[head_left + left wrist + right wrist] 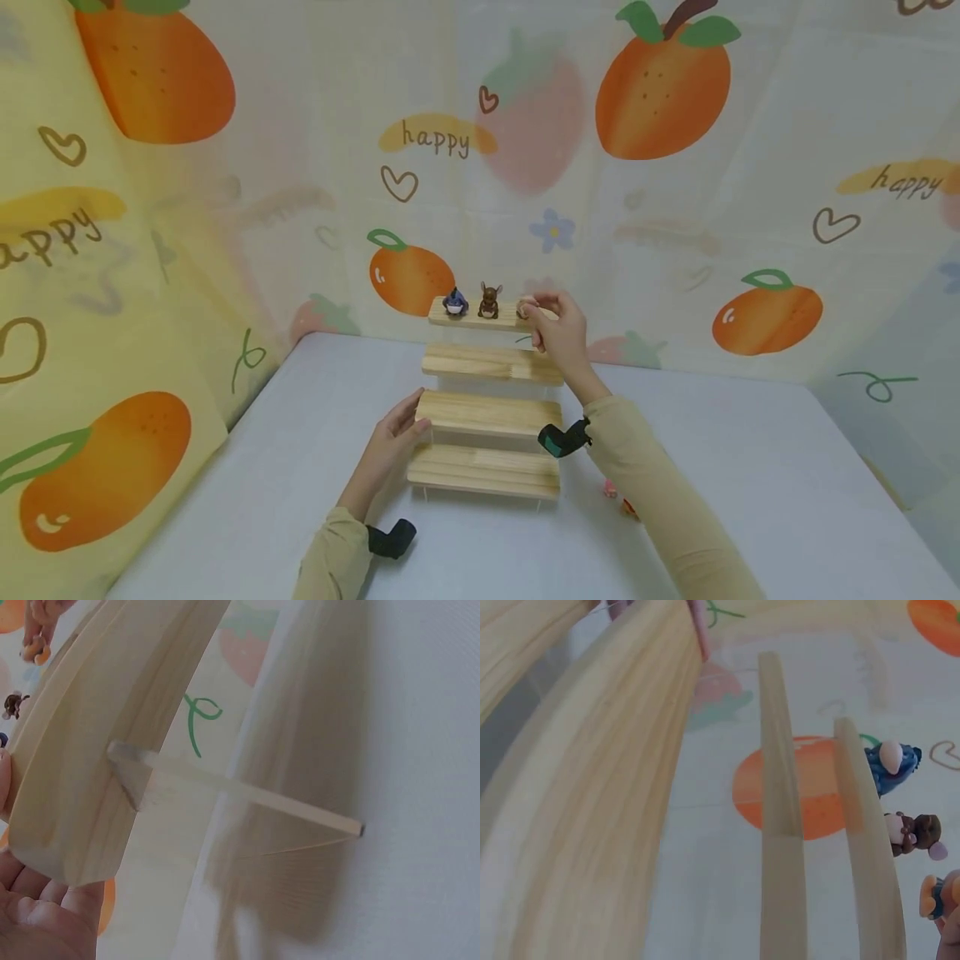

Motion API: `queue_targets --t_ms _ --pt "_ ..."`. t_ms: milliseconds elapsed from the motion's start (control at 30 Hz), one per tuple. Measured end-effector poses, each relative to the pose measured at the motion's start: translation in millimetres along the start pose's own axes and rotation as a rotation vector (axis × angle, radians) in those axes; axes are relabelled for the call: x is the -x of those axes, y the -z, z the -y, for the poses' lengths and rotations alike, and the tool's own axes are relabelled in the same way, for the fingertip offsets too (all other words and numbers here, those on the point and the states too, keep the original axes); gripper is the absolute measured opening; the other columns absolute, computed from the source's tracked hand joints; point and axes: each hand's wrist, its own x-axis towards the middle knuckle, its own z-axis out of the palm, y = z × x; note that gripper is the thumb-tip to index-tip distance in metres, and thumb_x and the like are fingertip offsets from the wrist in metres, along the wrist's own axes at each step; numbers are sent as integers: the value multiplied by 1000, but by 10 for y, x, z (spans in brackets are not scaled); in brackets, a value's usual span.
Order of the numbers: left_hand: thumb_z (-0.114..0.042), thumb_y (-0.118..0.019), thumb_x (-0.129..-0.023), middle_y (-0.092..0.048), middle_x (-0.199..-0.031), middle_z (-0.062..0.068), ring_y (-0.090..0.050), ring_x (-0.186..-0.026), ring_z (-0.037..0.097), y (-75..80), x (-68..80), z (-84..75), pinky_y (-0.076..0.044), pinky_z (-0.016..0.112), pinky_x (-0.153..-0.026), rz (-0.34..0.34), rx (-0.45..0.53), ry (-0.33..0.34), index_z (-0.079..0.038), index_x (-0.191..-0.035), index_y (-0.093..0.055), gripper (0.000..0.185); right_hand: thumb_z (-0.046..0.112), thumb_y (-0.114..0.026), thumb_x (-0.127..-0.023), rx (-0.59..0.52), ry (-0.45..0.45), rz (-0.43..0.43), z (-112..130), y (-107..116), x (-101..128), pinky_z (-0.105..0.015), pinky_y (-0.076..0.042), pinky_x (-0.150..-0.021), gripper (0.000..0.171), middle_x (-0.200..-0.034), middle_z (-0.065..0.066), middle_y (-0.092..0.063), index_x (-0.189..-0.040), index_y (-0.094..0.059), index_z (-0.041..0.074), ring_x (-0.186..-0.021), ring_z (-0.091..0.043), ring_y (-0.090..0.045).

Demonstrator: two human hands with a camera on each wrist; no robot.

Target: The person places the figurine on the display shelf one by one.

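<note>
A wooden tiered display rack (487, 414) stands on the table. My left hand (397, 429) grips the left end of its second tier from the bottom; in the left wrist view the fingers (45, 907) lie beyond the board's end. At the top tier's right end, my right hand (558, 329) pinches a small tan-and-blue figurine (930, 898), mostly covered by the fingers in the head view. Left of it on that tier sit a brown big-eared figurine (489, 302) and a blue donkey-like figurine (454, 302).
On the white table (285, 467), right of the rack, lie a small pink figurine (610, 488) and an orange one (628, 507) partly hidden by the right sleeve. A fruit-printed cloth (322, 167) hangs behind and at the sides.
</note>
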Motion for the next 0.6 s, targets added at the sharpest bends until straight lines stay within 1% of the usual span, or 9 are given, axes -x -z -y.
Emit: queue_targets --t_ms 133,233,333,400,500,600 --pt "-16 -58 -88 -31 -139 15 -33 -124 25 0 -2 -12 -31 23 -96 6 11 29 -3 -137 -32 58 9 -62 -85 -26 -33 -27 -72 -60 -80 -15 -36 -33 28 -100 -20 -58 -105 -51 -7 -36 -6 -43" --pt "-13 -58 -88 -30 -139 15 -33 -124 26 -4 1 -40 -32 22 -96 11 27 47 -1 -137 -31 57 11 -63 -85 -10 -64 -29 -94 -84 -102 -16 -36 -34 28 -100 -17 -58 -105 -51 -5 -37 -6 -44" --pt "-9 -56 -89 -29 -139 17 -32 -124 28 -5 2 -65 -31 24 -97 17 36 45 1 -137 -30 56 12 -62 -85 13 -74 -27 -103 -97 -110 -17 -37 -34 28 -101 -16 -58 -105 -52 -4 -38 -7 -44" --pt "-8 -56 -89 -28 -139 18 -31 -125 29 -5 0 -68 -31 24 -97 21 35 38 1 -137 -30 55 11 -62 -85 10 -78 -28 -111 -104 -115 -17 -37 -34 27 -100 -15 -59 -105 -52 -3 -38 -7 -44" --pt "-11 -57 -88 -29 -140 15 -32 -125 26 -4 -6 -54 -31 22 -96 13 32 38 -1 -137 -31 56 8 -62 -85 -5 -78 -24 -117 -120 -122 -17 -36 -33 25 -99 -15 -59 -104 -52 -4 -37 -7 -44" --pt "-15 -59 -88 -31 -139 14 -32 -125 24 0 -12 -29 -31 21 -96 -3 9 31 -2 -137 -32 57 7 -61 -85 -20 -69 -13 -122 -144 -132 -17 -36 -32 25 -99 -16 -58 -105 -51 -5 -37 -6 -44"
